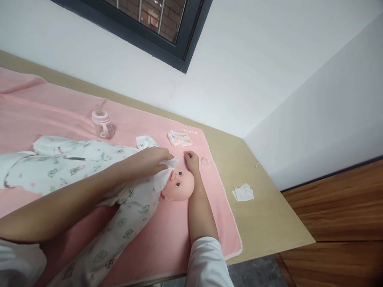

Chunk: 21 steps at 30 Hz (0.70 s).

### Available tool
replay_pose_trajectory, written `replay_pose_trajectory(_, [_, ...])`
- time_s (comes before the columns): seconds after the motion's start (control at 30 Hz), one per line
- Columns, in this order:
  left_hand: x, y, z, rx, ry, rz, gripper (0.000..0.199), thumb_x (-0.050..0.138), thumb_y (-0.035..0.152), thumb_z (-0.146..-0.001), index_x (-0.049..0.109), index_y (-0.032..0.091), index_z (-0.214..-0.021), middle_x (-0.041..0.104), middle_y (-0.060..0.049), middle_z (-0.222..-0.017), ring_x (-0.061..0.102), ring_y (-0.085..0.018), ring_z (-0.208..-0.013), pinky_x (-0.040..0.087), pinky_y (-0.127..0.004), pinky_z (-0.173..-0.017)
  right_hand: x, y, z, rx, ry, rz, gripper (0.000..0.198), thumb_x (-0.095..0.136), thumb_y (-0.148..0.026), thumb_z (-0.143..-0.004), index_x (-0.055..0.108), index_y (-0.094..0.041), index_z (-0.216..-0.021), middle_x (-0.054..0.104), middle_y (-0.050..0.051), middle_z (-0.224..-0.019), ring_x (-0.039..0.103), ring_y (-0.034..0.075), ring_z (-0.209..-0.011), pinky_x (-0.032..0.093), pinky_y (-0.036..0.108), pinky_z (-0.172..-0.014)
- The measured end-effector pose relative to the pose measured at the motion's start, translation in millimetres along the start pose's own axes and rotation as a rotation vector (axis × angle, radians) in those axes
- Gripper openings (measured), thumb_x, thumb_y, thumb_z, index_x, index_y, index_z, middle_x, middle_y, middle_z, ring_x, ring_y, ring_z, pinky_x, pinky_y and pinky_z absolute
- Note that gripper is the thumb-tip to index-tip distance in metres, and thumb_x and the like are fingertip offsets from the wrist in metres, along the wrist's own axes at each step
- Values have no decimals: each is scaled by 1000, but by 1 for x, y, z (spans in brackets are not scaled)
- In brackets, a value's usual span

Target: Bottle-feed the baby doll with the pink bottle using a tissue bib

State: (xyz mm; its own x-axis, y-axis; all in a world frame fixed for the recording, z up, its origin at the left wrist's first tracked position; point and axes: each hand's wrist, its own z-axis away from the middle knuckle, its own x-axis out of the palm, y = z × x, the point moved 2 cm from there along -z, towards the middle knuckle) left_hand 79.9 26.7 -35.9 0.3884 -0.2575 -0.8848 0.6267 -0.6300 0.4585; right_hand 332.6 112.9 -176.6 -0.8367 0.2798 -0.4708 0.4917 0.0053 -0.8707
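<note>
A baby doll (181, 187) lies on its back on a pink blanket (167, 235), dressed in a white romper (128, 215) with small animal prints. My left hand (154, 158) reaches across the doll's chest and grips a white tissue (170, 163) by the doll's mouth and chin. Beyond the top of the doll's head, my right hand (191, 160) rests at the blanket with its fingers curled together. Whatever those fingers may hold is too small to make out. Close beside that hand lies a small clear object (205, 160), perhaps a pacifier.
A pink-lidded baby bottle (102, 124) with a handle stands on the blanket at the back left. A soft plastic packet (179, 138) lies behind my right hand. One crumpled white tissue (243, 192) is on the tan tabletop (269, 223). Wall and window frame (179, 59) border the back.
</note>
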Motion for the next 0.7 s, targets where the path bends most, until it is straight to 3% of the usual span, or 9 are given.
replay_pose_trajectory(0.23, [-12, 9, 12, 69, -116, 155, 20, 51, 31, -85, 68, 21, -82, 70, 0, -86, 62, -17, -78, 38, -25, -64, 1, -1, -2, -1, -3, 20, 23, 51, -18, -82, 71, -19, -93, 74, 3, -96, 66, 15, -89, 51, 28, -89])
replay_pose_trajectory(0.5, [-6, 17, 14, -29, -165, 75, 14, 51, 26, -79, 52, 18, -68, 59, -1, -69, 49, -15, -60, 31, -27, -55, 0, -2, -1, 9, -6, 25, 25, 50, -15, -82, 71, -19, -93, 74, 3, -98, 67, 14, -90, 50, 27, -89])
replay_pose_trajectory(0.7, [-11, 31, 13, -91, -254, 10, 11, 49, 18, -73, 44, 18, -63, 50, 0, -63, 42, -13, -58, 28, -28, -55, 0, -1, -2, 7, -11, 22, 26, 49, -14, -81, 71, -19, -93, 74, 3, -100, 67, 15, -91, 50, 28, -91])
